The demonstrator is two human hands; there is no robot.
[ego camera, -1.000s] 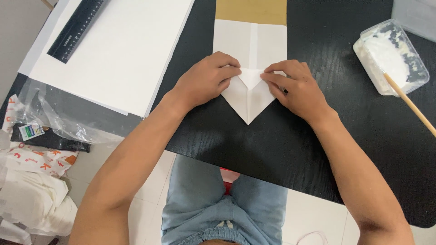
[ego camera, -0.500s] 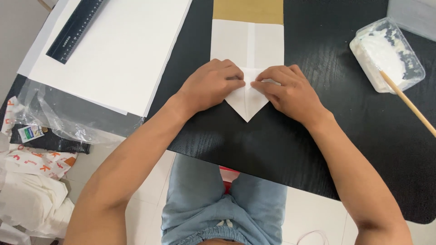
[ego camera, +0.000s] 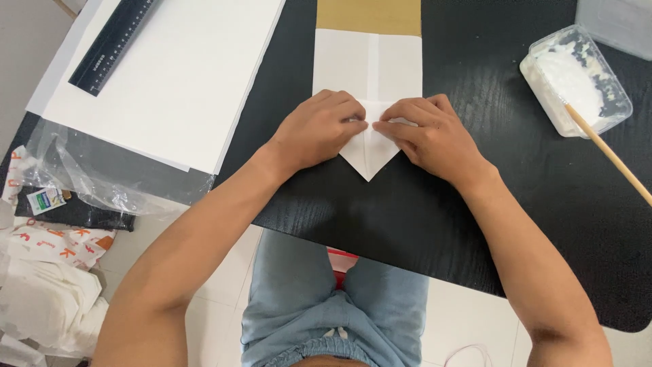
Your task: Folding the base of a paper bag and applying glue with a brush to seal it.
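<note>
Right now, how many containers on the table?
2. A clear tub of white paste with a wooden stick at right; a translucent box at the top-right corner, mostly cut off.

A black wooden table (ego camera: 543, 204) stands over pale floor tiles (ego camera: 224, 272).

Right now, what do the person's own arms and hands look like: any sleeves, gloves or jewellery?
Both arms are bare from the bottom edge of the picture to the fingers; no sleeve shows. The left hand and the right hand wear no gloves, and no ring, watch or bracelet is visible. Below them are light blue denim trousers.
</note>
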